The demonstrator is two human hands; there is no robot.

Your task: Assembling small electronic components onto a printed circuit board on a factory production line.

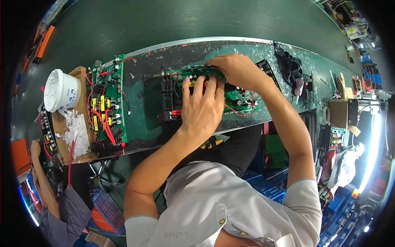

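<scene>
A green circuit board point(239, 98) lies across the bench before me, with a black end panel point(166, 96) and thick red leads at its left end. My left hand point(202, 108) rests on top of it, fingers spread and stretched over the components. At the board's far edge, my right hand point(238, 68) is bent over with its fingers closed on the rim; the fingertips are partly hidden. A thin red wire point(235, 111) runs along the near side, right of my left hand.
At left, a white tub point(61, 90) stands on cardboard point(84, 142) smeared with white paste, next to another wired board point(110, 108). A black slotted panel point(269, 74) and a crumpled black cloth point(290, 66) lie right. A co-worker's arm point(43, 181) shows lower left.
</scene>
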